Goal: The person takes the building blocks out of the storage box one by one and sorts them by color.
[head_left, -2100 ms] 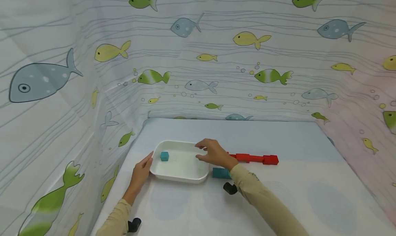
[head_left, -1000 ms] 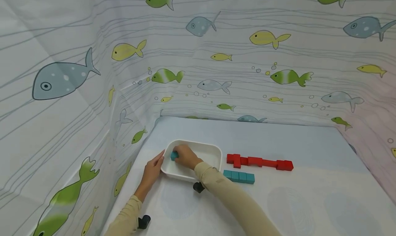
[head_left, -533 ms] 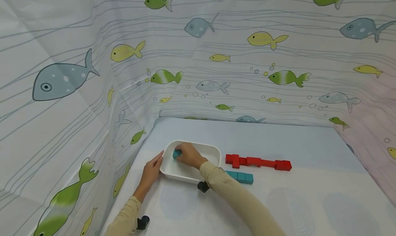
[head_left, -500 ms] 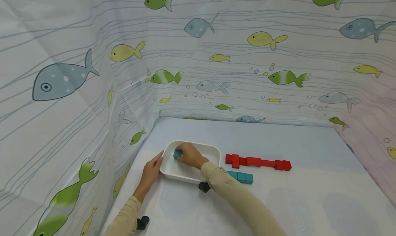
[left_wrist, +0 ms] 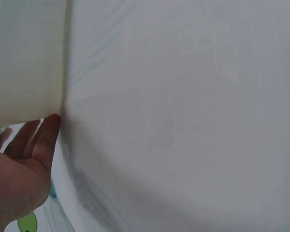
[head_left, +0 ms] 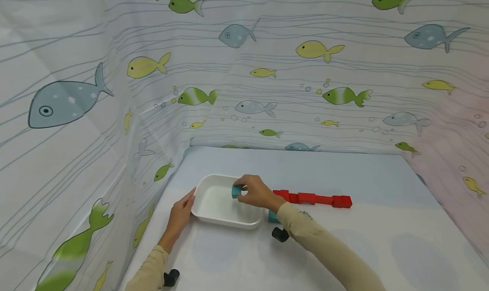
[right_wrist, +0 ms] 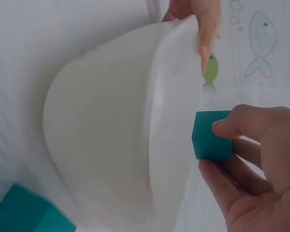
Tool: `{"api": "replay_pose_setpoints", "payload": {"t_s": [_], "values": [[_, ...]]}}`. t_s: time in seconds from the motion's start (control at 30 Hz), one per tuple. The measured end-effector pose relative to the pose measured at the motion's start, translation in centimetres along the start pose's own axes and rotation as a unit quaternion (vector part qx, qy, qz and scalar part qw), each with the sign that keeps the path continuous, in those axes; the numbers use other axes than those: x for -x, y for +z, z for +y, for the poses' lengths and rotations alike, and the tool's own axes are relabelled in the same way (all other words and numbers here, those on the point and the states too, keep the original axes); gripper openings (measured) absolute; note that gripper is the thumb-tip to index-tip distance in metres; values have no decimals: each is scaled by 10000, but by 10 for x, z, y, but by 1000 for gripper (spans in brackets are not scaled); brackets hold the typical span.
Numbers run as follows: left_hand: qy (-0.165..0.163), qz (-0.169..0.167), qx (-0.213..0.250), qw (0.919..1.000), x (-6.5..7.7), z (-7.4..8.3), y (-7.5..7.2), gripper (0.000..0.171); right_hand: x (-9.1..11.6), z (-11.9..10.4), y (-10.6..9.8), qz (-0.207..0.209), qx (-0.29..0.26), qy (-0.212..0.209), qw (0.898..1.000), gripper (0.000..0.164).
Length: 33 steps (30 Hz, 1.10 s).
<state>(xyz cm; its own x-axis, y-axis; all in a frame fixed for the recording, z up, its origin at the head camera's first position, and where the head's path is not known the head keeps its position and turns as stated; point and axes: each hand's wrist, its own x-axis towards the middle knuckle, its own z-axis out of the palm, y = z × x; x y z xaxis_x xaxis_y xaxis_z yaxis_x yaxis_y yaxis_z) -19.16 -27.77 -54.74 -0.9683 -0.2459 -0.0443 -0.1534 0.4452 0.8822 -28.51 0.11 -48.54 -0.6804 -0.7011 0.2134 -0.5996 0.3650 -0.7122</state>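
In the head view, my right hand (head_left: 257,192) pinches a teal cube (head_left: 236,192) between thumb and fingers, over the right half of a white tray (head_left: 214,221). The right wrist view shows the same cube (right_wrist: 209,137) held up beside the tray rim (right_wrist: 154,106). My left hand (head_left: 180,213) grips the tray at its left end. From the left wrist, fingers (left_wrist: 47,140) lie against the tray's outer wall (left_wrist: 29,72). Just right of the tray is a row of teal cubes (head_left: 273,217), mostly hidden by my right forearm.
Behind the teal row, several red blocks (head_left: 324,200) form a line running right. Black wrist pieces (head_left: 280,234) show beside both sleeves. Fish-printed cloth (head_left: 244,125) walls the white table (head_left: 324,166) at the back and sides.
My right hand reached into the tray, took hold of the teal cube at its left end, then lifted it and moved right. The left hand stays at the tray's left end.
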Motion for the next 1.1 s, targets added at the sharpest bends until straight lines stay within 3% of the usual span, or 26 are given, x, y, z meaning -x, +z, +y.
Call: {"api": "replay_pose_setpoints", "payload": {"t_s": [0.3, 0.67, 0.87, 1.1], "values": [[-74, 35, 21, 10000, 0, 0, 0, 47, 54, 15, -47, 530, -143, 216, 9983, 37], [54, 38, 4, 10000, -3, -3, -1, 49, 138, 49, -98, 1204, -88, 557, 9911, 38], [127, 71, -49, 9999, -2, -2, -4, 50, 174, 63, -96, 1228, 217, 1172, 9852, 40], [56, -98, -71, 9999, -2, -1, -5, 50, 199, 79, -85, 1341, 38, 1653, 9771, 43]]}}
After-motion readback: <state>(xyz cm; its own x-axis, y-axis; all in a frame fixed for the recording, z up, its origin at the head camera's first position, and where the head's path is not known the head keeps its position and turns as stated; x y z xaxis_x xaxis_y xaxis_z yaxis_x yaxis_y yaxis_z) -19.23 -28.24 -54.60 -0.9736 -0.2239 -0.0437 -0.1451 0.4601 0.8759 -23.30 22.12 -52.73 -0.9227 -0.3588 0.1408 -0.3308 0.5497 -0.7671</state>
